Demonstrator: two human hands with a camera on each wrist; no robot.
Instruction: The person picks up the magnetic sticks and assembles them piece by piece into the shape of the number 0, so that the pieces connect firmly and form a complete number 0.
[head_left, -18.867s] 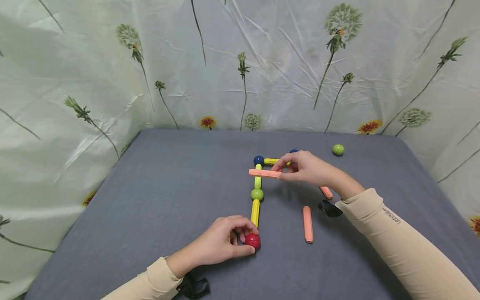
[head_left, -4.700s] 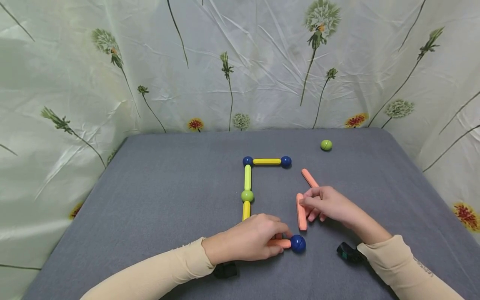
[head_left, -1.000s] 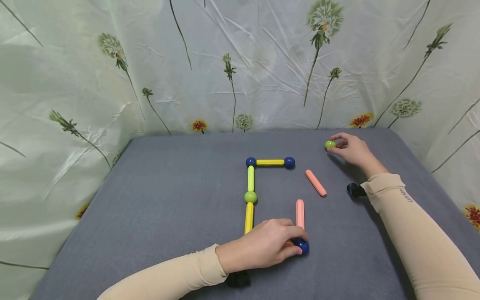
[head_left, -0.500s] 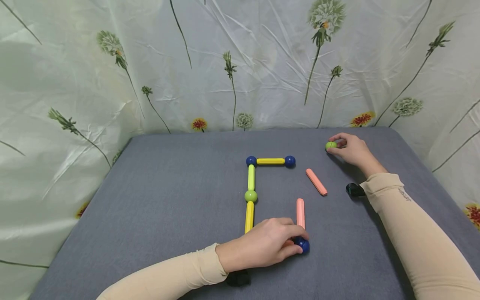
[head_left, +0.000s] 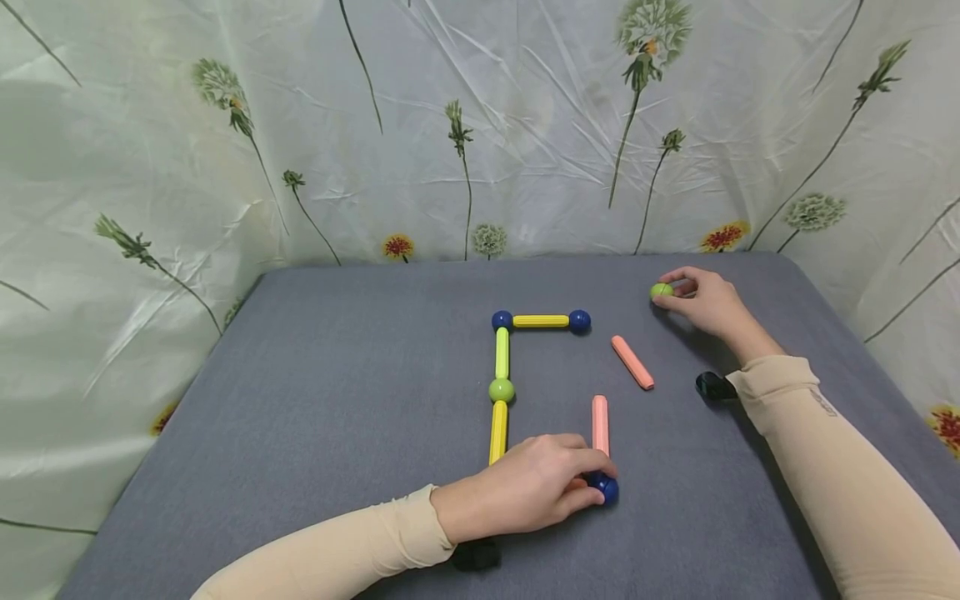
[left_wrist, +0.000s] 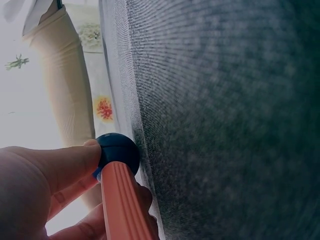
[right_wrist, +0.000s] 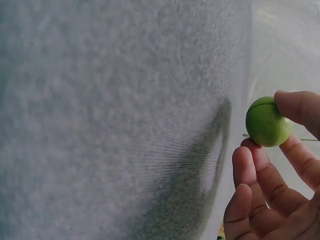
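Observation:
My left hand point(head_left: 532, 487) pinches a blue ball point(head_left: 606, 489) between thumb and fingers, low on the table. A salmon rod point(head_left: 600, 423) extends away from this ball; the hand covers their joint. Another salmon rod point(left_wrist: 125, 205) meets the ball in the left wrist view, hidden under my hand from above. At the back right my right hand point(head_left: 708, 307) pinches a green ball point(right_wrist: 268, 125) by thumb and fingertips. A chain runs from a yellow rod point(head_left: 498, 433) through a green ball point(head_left: 502, 390), lime rod point(head_left: 502, 353) and blue ball point(head_left: 502, 321).
From the chain's far corner, a yellow rod point(head_left: 540, 321) runs right to a blue ball point(head_left: 580, 322). A loose salmon rod point(head_left: 632, 362) lies slanted between that ball and my right sleeve point(head_left: 825, 442). Flowered cloth point(head_left: 420, 167) hangs behind the grey table point(head_left: 337, 350).
Since several seconds ago, my right hand has left the nearer salmon rod and taken hold of the far green ball. My left hand has shifted onto the blue ball. Over the last second, almost nothing moved.

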